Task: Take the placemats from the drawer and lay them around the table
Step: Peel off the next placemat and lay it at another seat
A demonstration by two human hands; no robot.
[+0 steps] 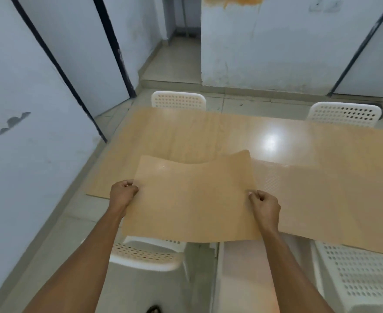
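Pale blue-white walls (28,86) with dark vertical trim bound the room on the left and far sides; tiled floor (177,62) runs off through a far opening. Wooden table (208,132), light tan, glossy, fills the middle, a bright light reflection on its right-centre. White perforated chairs stand round it: far left chair (178,100) and far right chair (344,114) tucked at the far edge, near left chair (145,256) under the near edge, near right chair (362,279) at lower right.

One placemat (190,197), tan like the tabletop, is held in the air over the near left end of the table, its far edge curling up, its near edge overhanging the near left chair. A second textured placemat (299,177) seems to lie flat just right of it; edges indistinct.

Left hand (122,193) is closed, pinching the placemat's left edge. Right hand (265,205) is closed, pinching its right edge.
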